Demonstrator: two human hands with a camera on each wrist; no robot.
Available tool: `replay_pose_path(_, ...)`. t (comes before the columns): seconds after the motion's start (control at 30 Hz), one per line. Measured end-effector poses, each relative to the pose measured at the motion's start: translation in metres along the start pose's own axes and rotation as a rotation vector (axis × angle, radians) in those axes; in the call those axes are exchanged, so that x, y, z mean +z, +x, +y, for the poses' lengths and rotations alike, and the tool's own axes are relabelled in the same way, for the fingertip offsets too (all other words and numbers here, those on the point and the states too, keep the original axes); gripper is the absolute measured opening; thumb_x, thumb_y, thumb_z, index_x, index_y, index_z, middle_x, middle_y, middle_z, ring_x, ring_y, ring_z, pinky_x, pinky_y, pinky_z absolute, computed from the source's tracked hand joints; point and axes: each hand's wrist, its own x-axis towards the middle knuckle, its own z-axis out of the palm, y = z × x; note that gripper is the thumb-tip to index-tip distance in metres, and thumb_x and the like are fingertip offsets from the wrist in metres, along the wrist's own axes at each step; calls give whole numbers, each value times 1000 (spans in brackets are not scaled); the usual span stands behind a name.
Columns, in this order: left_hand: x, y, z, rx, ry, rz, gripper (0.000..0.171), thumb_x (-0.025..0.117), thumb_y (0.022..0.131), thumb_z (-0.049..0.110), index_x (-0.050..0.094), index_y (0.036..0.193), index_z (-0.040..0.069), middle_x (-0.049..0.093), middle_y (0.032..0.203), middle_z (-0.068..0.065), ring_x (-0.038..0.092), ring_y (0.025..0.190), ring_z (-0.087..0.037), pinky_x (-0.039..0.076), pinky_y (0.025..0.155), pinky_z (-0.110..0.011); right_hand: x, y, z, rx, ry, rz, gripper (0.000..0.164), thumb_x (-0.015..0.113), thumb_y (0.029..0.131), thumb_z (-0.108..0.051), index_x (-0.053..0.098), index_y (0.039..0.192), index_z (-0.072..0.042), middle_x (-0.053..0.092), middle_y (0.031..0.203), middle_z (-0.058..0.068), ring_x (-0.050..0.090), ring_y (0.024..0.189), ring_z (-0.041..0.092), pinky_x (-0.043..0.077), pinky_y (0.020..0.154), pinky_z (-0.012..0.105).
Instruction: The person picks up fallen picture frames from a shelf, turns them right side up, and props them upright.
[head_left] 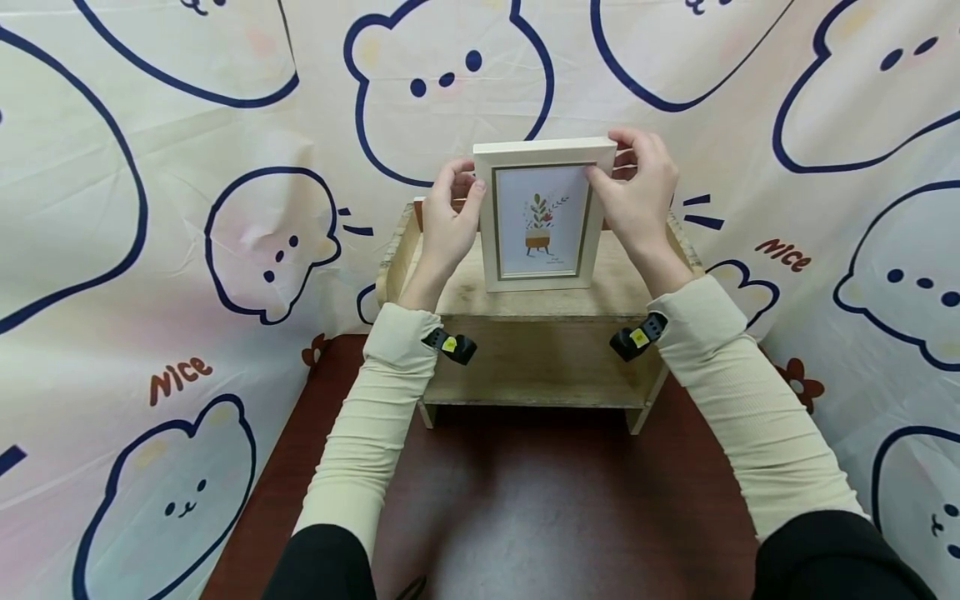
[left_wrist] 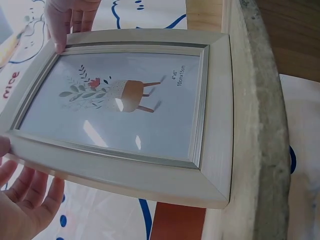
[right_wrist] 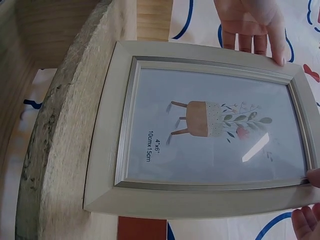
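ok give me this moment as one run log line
picture frame: upright on wooden shelf | left hand: holds left edge | right hand: holds upper right corner

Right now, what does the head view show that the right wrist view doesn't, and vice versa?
Only the head view shows the cream sleeves and black wrist cameras. Only the right wrist view shows the size print legibly: 10cmx15cm. Both share the picture frame, the left hand and right hand holding it, the wooden shelf and patterned cloth.

Frame (head_left: 545, 221) on shelf (head_left: 536, 360), shelf on table (head_left: 540, 500) — cloth (head_left: 307, 146) behind.
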Motion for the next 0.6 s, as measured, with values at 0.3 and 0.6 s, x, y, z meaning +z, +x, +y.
replay_pose_path(0.3, -1, -1, 1, -12, -7, -2, 25, 51, 91, 6, 51, 114, -3, 55, 95, -13, 53, 84, -19, 43, 71, -22, 0, 0, -5, 21, -1, -17, 31, 67, 77, -6, 62, 106, 3, 55, 96, 7, 53, 81, 11, 48, 75, 21)
replay_pose_path(0.6, -1, -4, 4, -17, -30, -5, 23, 53, 90, 5, 51, 112, -3, 55, 93, -12, 53, 82, -17, 43, 68, -21, 2, 6, -3, 76, -9, -34, 34, 66, 76, -4, 61, 109, 2, 56, 99, 8, 54, 84, 11, 48, 76, 21)
